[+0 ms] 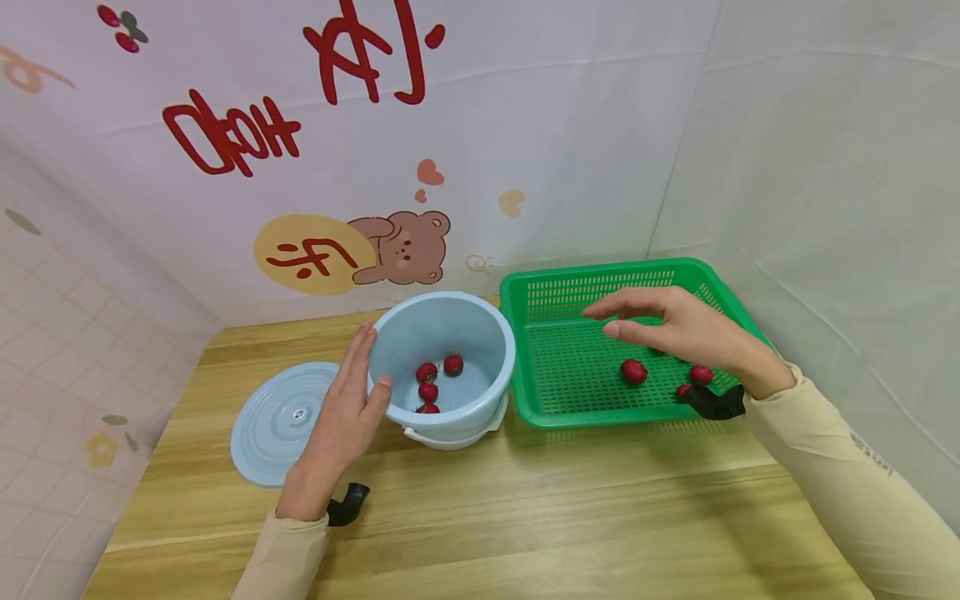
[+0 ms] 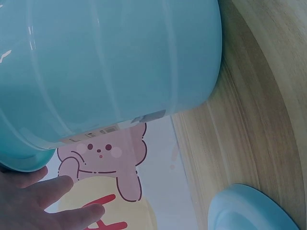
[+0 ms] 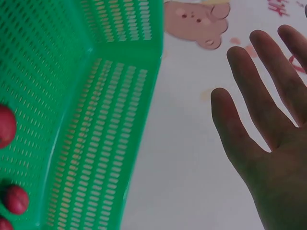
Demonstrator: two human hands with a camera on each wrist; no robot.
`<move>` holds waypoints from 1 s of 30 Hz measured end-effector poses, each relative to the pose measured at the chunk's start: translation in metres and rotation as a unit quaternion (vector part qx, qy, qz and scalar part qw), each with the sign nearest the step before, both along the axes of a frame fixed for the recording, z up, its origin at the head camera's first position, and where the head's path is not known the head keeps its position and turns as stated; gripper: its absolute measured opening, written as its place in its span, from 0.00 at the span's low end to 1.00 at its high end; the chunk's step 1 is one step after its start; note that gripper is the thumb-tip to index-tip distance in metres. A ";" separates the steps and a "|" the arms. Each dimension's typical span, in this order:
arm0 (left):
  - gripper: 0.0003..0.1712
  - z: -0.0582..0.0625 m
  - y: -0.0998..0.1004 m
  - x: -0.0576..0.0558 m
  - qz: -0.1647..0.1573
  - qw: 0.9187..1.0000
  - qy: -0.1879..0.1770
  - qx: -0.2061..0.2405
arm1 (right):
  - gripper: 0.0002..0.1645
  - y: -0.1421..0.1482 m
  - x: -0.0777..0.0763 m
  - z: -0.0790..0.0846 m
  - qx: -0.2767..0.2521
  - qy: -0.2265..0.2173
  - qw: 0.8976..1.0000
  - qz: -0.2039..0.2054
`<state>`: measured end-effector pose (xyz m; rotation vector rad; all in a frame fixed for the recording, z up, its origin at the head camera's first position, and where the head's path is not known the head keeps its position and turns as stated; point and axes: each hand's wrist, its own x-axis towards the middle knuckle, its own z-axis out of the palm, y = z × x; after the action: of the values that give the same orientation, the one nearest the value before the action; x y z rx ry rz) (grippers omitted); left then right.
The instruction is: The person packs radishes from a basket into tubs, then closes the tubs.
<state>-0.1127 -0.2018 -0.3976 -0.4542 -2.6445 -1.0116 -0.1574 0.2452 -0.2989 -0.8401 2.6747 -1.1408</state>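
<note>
A light blue bucket (image 1: 442,333) stands in the middle of the table with several small red fruits (image 1: 453,365) at its bottom. My left hand (image 1: 345,417) is at the bucket's left rim, its fingers fairly straight; in the left wrist view the fingers (image 2: 48,191) lie by the rim. Over the green basket (image 1: 555,417) hovers my right hand (image 1: 682,325), thumb and fingers apart, with nothing between them. Several red fruits (image 1: 633,372) lie on the basket's floor beneath it, some partly hidden by the hand and wrist.
Left of the bucket, a round blue lid (image 1: 262,433) lies flat on the wooden table (image 1: 480,533), partly behind my left hand. The bucket's white handle (image 1: 457,440) hangs down at its front. A printed white curtain (image 1: 585,125) closes off the back and sides.
</note>
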 end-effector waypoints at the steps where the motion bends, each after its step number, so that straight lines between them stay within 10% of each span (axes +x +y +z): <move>1: 0.39 0.000 0.000 0.000 0.000 1.000 0.000 -0.001 | 0.16 0.002 -0.002 0.000 0.003 -0.009 1.000 -0.005; 30: 0.39 0.001 0.001 0.002 -0.001 1.000 -0.007 0.002 | 0.34 0.066 -0.067 -0.063 0.076 -0.151 0.986 0.008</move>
<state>-0.1104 -0.2010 -0.3969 -0.4516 -2.6550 -1.0233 -0.2247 0.3111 -0.3620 -0.6081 2.4602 -0.9585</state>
